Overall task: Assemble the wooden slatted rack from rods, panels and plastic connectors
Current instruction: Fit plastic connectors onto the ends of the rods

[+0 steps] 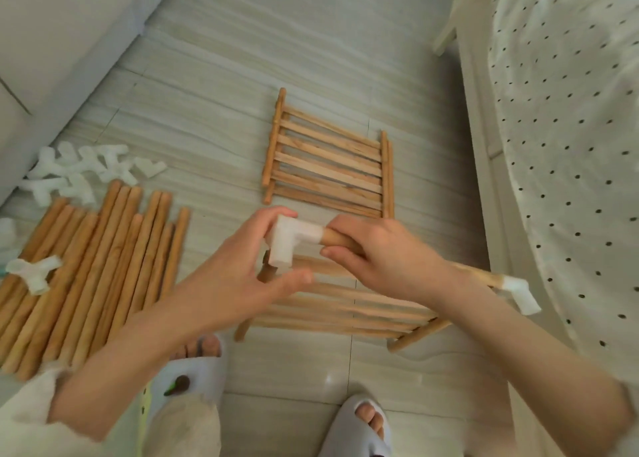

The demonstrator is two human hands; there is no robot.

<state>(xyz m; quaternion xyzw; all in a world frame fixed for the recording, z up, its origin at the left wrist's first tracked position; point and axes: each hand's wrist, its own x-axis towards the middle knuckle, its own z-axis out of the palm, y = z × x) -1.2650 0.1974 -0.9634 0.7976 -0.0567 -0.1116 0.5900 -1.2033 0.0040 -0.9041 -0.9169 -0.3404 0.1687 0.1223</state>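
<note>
Roughly a dozen loose rods (86, 266) lie at left beside a heap of spare connectors (83, 169), too tangled to count. Left hand (242, 276) pinches an elbow connector (288, 240); right hand (380, 252) grips the rod (340, 240) entering it. Best pushed straight along its axis while twisting. Two slatted panels (328, 166) lie beyond.

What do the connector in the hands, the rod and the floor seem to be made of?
Connector: whitish, slightly see-through matt look, so probably plastic. Rod: light brown with faint grain, looks like unpainted wood or bamboo. Floor: pale grey streaked slabs with thin joints and a light glare, likely glazed tile or stone.
</note>
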